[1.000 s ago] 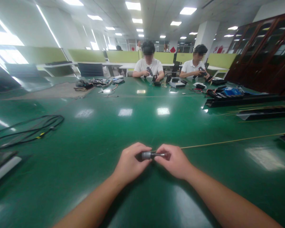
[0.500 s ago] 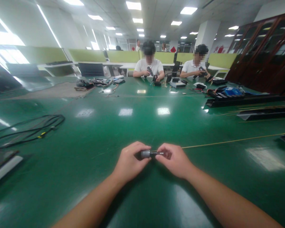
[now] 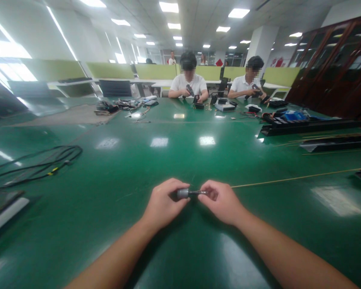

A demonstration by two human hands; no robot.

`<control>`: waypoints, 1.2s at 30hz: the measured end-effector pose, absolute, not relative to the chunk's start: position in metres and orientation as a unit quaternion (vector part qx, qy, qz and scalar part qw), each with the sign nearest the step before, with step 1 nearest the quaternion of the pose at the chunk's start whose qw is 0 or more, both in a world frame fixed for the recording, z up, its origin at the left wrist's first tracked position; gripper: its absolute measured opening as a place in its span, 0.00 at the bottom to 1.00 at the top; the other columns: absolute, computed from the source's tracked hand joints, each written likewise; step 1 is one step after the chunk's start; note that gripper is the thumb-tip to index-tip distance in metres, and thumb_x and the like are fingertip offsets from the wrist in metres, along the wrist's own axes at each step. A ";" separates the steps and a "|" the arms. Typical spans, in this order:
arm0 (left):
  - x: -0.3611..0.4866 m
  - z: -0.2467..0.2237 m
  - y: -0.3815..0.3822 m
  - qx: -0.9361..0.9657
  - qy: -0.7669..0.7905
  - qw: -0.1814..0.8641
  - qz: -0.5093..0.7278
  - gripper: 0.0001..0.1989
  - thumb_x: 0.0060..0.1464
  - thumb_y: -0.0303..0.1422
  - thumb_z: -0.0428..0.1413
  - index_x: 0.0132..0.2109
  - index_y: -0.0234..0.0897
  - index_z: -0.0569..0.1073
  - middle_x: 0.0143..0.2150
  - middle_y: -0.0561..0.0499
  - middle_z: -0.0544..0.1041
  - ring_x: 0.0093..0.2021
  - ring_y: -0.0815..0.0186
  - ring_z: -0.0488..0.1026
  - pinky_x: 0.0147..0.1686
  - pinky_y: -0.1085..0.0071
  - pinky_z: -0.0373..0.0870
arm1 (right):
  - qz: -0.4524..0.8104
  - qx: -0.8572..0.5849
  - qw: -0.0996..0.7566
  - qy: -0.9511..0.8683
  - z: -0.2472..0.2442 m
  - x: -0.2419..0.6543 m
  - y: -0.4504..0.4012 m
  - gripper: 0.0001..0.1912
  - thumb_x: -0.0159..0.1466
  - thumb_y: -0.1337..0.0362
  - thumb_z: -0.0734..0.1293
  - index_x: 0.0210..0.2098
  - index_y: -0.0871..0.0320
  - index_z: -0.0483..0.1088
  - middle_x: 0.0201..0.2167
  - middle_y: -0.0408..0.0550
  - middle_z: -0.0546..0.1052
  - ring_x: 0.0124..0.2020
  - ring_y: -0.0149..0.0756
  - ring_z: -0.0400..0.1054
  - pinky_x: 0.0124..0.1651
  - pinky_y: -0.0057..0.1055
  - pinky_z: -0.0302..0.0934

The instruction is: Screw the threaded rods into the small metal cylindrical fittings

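Over the green table (image 3: pixel 114 160), my left hand (image 3: pixel 166 200) has its thumb and fingers closed on a grey cylinder (image 3: pixel 183 193). A thin dark metal shaft (image 3: pixel 195 192) points right from the cylinder. The fingers of my right hand (image 3: pixel 221 200) pinch the shaft's far end and hide its tip. Both hands are level, with a small gap between them bridged by the shaft. A thin yellowish rod (image 3: pixel 289 179) runs rightward from behind my right hand; whether it touches the hand I cannot tell.
Black cables (image 3: pixel 63 152) and a dark flat object (image 3: pixel 3 206) lie left. Black channels (image 3: pixel 307 127) and blue parts (image 3: pixel 296 115) sit back right. Two people in white shirts (image 3: pixel 195 82) work at the far edge, among tools and small parts.
Both hands have shifted very slightly, and a little more of the shaft shows between them. The grip of each hand looks the same. Standing people far behind have moved a little left.
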State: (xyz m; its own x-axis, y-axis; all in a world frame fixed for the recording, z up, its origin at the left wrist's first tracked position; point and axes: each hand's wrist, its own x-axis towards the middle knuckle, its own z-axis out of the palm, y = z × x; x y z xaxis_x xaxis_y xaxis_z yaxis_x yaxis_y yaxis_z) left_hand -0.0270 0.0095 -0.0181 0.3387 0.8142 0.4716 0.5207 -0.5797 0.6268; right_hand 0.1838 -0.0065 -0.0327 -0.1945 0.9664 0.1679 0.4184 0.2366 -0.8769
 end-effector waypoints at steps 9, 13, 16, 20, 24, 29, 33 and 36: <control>-0.030 -0.020 0.012 0.790 0.424 0.192 0.399 0.14 0.47 0.24 0.65 0.42 0.41 0.79 0.40 0.52 0.80 0.40 0.65 0.76 0.43 0.69 0.71 | 0.344 -0.509 0.383 -0.690 -0.034 0.185 -0.004 0.03 0.60 0.65 0.68 0.32 0.58 0.73 0.24 0.41 0.74 0.23 0.29 0.65 0.27 0.24 0.57; -0.030 -0.019 0.012 0.788 0.427 0.194 0.398 0.14 0.46 0.24 0.65 0.41 0.41 0.79 0.40 0.52 0.80 0.40 0.65 0.76 0.43 0.70 0.70 | 0.348 -0.510 0.384 -0.687 -0.033 0.185 -0.003 0.03 0.60 0.65 0.68 0.32 0.58 0.72 0.24 0.40 0.74 0.23 0.29 0.65 0.27 0.24 0.57; -0.030 -0.019 0.011 0.788 0.428 0.192 0.399 0.13 0.47 0.24 0.65 0.42 0.41 0.79 0.40 0.52 0.80 0.40 0.65 0.76 0.43 0.70 0.70 | 0.352 -0.511 0.385 -0.683 -0.033 0.185 -0.003 0.03 0.60 0.65 0.68 0.32 0.58 0.72 0.24 0.41 0.74 0.24 0.29 0.66 0.27 0.24 0.58; -0.031 -0.017 0.011 0.789 0.430 0.189 0.396 0.12 0.48 0.26 0.65 0.42 0.41 0.79 0.40 0.52 0.80 0.40 0.65 0.76 0.43 0.70 0.71 | 0.356 -0.511 0.388 -0.680 -0.033 0.185 -0.002 0.03 0.60 0.65 0.68 0.32 0.58 0.72 0.24 0.41 0.74 0.24 0.30 0.66 0.28 0.24 0.58; -0.030 -0.016 0.010 0.786 0.438 0.188 0.393 0.12 0.48 0.26 0.64 0.41 0.40 0.79 0.40 0.51 0.80 0.40 0.64 0.77 0.42 0.69 0.71 | 0.356 -0.509 0.390 -0.680 -0.033 0.185 -0.002 0.03 0.60 0.65 0.68 0.32 0.58 0.72 0.24 0.41 0.74 0.24 0.30 0.66 0.27 0.24 0.58; -0.029 -0.016 0.010 0.783 0.445 0.190 0.392 0.10 0.48 0.27 0.63 0.41 0.40 0.79 0.40 0.50 0.80 0.41 0.64 0.76 0.43 0.68 0.71 | 0.350 -0.511 0.392 -0.681 -0.033 0.186 -0.003 0.03 0.60 0.64 0.68 0.32 0.58 0.72 0.24 0.41 0.74 0.24 0.29 0.65 0.27 0.25 0.57; -0.032 -0.017 0.013 0.762 0.475 0.204 0.391 0.11 0.47 0.30 0.65 0.41 0.40 0.79 0.40 0.50 0.80 0.41 0.62 0.76 0.43 0.67 0.71 | 0.347 -0.514 0.396 -0.677 -0.033 0.186 -0.002 0.03 0.59 0.65 0.68 0.32 0.58 0.71 0.25 0.41 0.74 0.24 0.29 0.65 0.28 0.25 0.58; -0.037 -0.018 0.020 0.694 0.544 0.235 0.409 0.16 0.47 0.38 0.66 0.43 0.39 0.78 0.40 0.49 0.80 0.38 0.60 0.76 0.41 0.65 0.71 | 0.348 -0.516 0.394 -0.677 -0.033 0.186 -0.002 0.03 0.59 0.65 0.68 0.32 0.58 0.70 0.25 0.40 0.73 0.24 0.29 0.65 0.28 0.25 0.58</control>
